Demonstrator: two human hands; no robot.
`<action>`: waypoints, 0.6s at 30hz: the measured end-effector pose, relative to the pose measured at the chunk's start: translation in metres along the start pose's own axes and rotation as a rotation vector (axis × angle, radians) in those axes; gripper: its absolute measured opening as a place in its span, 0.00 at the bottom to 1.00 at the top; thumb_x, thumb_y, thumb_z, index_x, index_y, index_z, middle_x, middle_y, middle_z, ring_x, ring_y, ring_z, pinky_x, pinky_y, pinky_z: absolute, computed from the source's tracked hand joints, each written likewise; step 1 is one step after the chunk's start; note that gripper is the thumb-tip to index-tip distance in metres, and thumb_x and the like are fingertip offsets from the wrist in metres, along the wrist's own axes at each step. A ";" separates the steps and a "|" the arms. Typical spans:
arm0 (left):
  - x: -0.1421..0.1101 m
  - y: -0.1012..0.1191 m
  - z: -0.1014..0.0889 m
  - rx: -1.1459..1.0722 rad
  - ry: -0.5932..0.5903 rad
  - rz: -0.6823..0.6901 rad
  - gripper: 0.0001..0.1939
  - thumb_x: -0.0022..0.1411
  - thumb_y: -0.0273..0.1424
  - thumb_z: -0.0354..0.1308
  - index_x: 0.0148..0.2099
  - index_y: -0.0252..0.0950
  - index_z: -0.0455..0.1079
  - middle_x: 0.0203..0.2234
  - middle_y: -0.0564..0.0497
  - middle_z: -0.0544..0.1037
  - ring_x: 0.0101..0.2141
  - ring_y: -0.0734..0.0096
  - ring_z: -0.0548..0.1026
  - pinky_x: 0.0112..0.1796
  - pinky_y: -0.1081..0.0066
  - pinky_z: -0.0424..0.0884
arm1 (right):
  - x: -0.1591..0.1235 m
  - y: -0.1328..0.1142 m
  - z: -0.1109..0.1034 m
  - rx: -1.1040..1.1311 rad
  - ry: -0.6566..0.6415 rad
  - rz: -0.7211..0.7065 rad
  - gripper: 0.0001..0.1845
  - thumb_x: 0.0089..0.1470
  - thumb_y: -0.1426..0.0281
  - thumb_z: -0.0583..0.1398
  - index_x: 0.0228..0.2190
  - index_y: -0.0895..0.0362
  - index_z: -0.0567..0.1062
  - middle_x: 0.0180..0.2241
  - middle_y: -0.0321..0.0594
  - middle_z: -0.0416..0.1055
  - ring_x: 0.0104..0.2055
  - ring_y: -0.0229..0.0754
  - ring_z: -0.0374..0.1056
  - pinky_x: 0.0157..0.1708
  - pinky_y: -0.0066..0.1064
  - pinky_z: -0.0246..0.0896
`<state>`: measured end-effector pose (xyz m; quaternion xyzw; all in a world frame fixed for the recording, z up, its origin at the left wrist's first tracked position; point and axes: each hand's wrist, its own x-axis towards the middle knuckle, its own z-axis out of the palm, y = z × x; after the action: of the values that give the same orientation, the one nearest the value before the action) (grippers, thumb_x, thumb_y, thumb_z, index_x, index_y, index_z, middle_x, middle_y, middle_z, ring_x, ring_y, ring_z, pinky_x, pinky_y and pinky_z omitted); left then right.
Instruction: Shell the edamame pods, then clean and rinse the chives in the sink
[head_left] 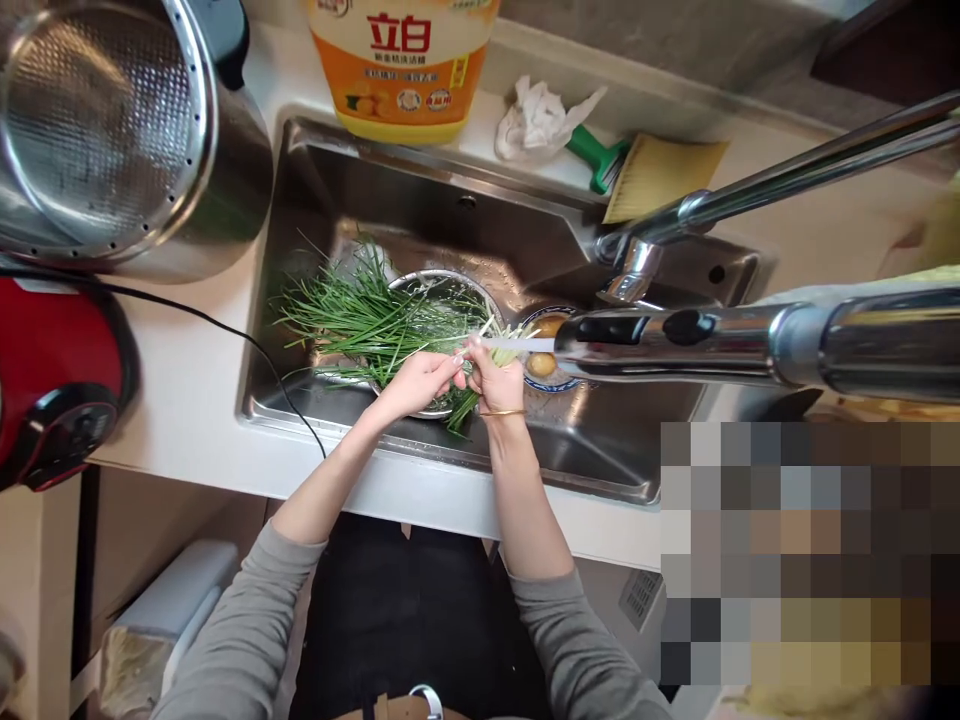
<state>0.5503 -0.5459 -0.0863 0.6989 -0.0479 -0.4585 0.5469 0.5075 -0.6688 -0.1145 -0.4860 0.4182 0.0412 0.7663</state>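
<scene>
A bunch of garlic chives (352,312), long green leaves with pale stem ends, spreads over a metal bowl (491,290) in the sink. My right hand (495,380), with a thin bracelet at the wrist, is closed around the bunch near its pale ends. Fingertips of my left hand (426,380) are pinched together right beside it, apparently on a chive; the fingers partly hide the spot. From the chrome spray tap (675,345) a stream of water (521,344) runs onto the stems at my right hand.
Round yellowish items lie in a blue-rimmed dish (551,383) beside the bowl. Around the steel sink (450,455) stand a large steel pot (232,190), a red appliance (52,370) with a cord, a detergent bottle (405,70), a green-handled tool (596,155) and a yellow cloth (664,175).
</scene>
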 end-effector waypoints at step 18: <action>-0.002 -0.004 0.000 0.111 0.059 0.018 0.21 0.64 0.45 0.47 0.29 0.34 0.68 0.14 0.58 0.61 0.18 0.77 0.58 0.23 0.75 0.54 | -0.007 -0.014 0.004 -0.063 -0.164 0.110 0.28 0.30 0.49 0.72 0.18 0.57 0.67 0.10 0.26 0.56 0.12 0.24 0.40 0.12 0.23 0.30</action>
<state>0.5475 -0.5434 -0.0884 0.7410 -0.0633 -0.4294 0.5124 0.5125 -0.6706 -0.0988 -0.4812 0.3785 0.1363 0.7788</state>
